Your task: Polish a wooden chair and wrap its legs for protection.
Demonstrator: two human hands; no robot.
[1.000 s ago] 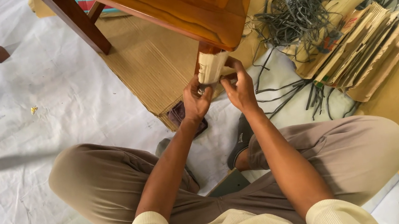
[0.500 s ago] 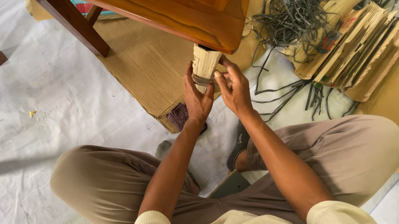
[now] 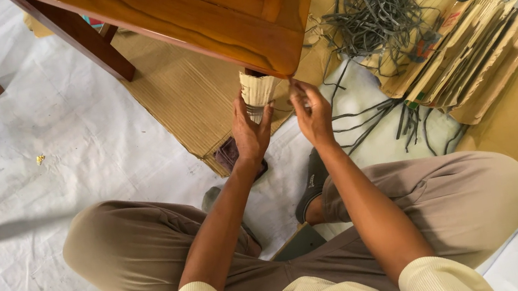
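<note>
Head view, looking down on a person seated cross-legged on a white floor sheet (image 3: 32, 169). Just above frame centre, a chair leg (image 3: 258, 89) wrapped in corrugated cardboard hangs below the corner of a wooden chair (image 3: 208, 7), which fills the upper middle of the frame.

Left hand (image 3: 250, 133): palm against the lower part of the wrap, fingers curled around it, closed on the cardboard. A dark band appears to cross the wrap near the thumb; too small to confirm.

Right hand (image 3: 312, 112): just right of the wrap, fingertips pressed together in a pinch at the chair's corner edge. What they pinch is too small to tell, possibly a strap end.

Handling judgement: the cardboard is light, fluted, stiff along its ribs but easily crushed or unrolled; it should spring open if released. Best held around its middle with a full-hand wrap, as the left hand does, not by the flared top edge. The chair itself looks heavy and rigid, with a glossy finish that could slip or scratch.

Surroundings: a flat cardboard sheet (image 3: 187, 94) lies under the chair; a stack of folded cardboard (image 3: 468, 54) sits at upper right, with a tangle of dark straps (image 3: 377, 13) beside it.
</note>
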